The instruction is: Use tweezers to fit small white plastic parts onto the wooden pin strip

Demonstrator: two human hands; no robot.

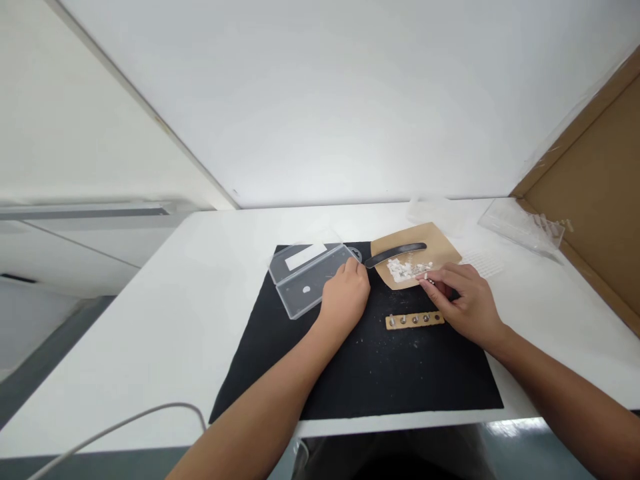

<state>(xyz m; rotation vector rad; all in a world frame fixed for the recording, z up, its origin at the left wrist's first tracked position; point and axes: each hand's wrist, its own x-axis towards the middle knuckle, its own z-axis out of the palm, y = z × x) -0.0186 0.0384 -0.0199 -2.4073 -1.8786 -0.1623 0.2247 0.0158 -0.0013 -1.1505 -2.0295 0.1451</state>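
My left hand (345, 295) rests on the black mat (360, 373), fingers curled into a loose fist beside an open clear plastic case (306, 280); what is in it, if anything, is hidden. My right hand (463, 300) pinches a small pale piece at its fingertips, right at the edge of a tan paper sheet (435, 245) carrying a pile of small white parts (406, 270) and a black-handled tool (397, 253). Just below the right fingers lies a narrow wooden strip (414, 320) with several metal screws in a row.
The white table (150, 333) meets a white wall behind. A clear plastic tray (520, 225) and a white grid piece (483, 263) lie at the back right, next to a brown board (595, 193). A grey cable (125, 420) crosses the front left edge.
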